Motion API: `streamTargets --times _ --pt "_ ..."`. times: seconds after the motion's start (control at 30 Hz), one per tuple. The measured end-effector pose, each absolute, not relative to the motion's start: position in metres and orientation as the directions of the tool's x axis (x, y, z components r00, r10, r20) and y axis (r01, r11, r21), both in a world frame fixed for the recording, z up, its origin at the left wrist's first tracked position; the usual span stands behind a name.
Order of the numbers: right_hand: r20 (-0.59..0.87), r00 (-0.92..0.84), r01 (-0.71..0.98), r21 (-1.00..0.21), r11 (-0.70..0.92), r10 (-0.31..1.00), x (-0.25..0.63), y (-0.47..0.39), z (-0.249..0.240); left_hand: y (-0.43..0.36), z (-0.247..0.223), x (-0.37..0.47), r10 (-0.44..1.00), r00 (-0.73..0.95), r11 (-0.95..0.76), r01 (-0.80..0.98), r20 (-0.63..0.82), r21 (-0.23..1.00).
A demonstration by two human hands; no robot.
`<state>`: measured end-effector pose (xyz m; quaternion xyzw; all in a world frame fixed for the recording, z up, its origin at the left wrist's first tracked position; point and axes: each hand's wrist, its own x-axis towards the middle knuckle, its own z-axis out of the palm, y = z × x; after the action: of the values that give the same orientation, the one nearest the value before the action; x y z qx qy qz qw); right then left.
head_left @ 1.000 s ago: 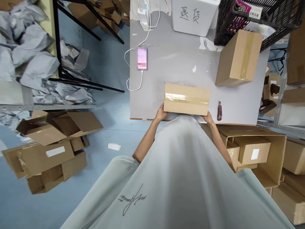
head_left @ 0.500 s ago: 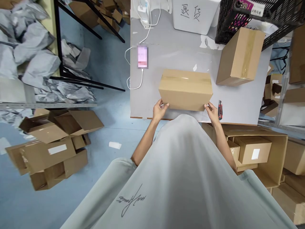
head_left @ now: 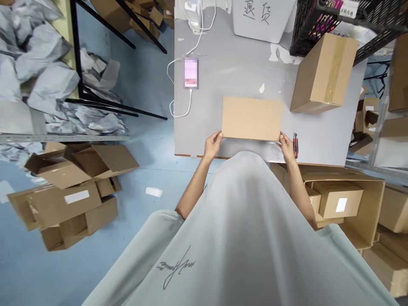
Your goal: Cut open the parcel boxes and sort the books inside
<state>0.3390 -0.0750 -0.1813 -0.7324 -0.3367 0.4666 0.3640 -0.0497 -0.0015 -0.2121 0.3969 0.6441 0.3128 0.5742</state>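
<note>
A plain brown cardboard box [head_left: 252,118] is over the grey table [head_left: 210,76], in front of my body, one untaped face toward me. My left hand [head_left: 213,145] pinches its near left corner between thumb and fingers. At the near right corner, my right hand [head_left: 286,145] grips the same box with its fingertips. A red and black box cutter [head_left: 295,145] lies just right of my right hand. Farther right stands a taller taped carton [head_left: 324,74]. The underside of the held box is hidden.
A phone [head_left: 191,73] on a white cable lies at the table's left. Along the back are a white bin [head_left: 263,21] and a black crate [head_left: 306,32]. A large open carton [head_left: 366,212] with boxes sits below the table's right edge; opened cartons [head_left: 73,195] lie left.
The held box has turned so its taped top is out of sight and a plain face shows. My left hand's fingertips have moved up slightly with it.
</note>
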Motion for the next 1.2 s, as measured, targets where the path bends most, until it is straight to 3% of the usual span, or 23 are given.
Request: streamTargets --times 0.27,0.4,0.57,0.7,0.9,1.03,1.2 --pt "-0.528 0.364 0.022 -0.819 -0.574 0.767 0.322 -0.089 -0.186 -0.011 -0.215 -0.045 0.833 -0.001 0.550 0.095 -0.553 0.830" --pt "-0.453 0.329 0.129 -0.847 -0.515 0.828 0.318 -0.086 -0.169 -0.004 -0.203 -0.042 0.864 0.007 0.499 0.106 -0.503 0.860" --pt "-0.206 0.340 0.271 -0.913 -0.305 0.918 0.326 -0.076 -0.138 0.010 -0.178 -0.051 0.957 -0.008 0.289 0.123 -0.290 0.949" --pt "-0.104 0.382 0.314 -0.920 -0.235 0.918 0.329 -0.065 -0.121 0.024 -0.169 -0.057 0.980 -0.065 0.192 0.095 -0.186 0.977" --pt "-0.187 0.314 0.342 -0.892 -0.295 0.931 0.311 -0.057 -0.134 0.030 -0.184 -0.056 0.959 -0.119 0.270 0.092 -0.259 0.958" --pt "-0.164 0.245 0.498 -0.824 -0.269 0.956 0.294 -0.052 -0.150 0.027 -0.189 -0.047 0.964 -0.069 0.263 0.121 -0.256 0.957" --pt "-0.177 0.201 0.603 -0.753 -0.264 0.963 0.297 -0.045 -0.158 0.039 -0.199 -0.042 0.958 -0.138 0.267 0.096 -0.253 0.959"
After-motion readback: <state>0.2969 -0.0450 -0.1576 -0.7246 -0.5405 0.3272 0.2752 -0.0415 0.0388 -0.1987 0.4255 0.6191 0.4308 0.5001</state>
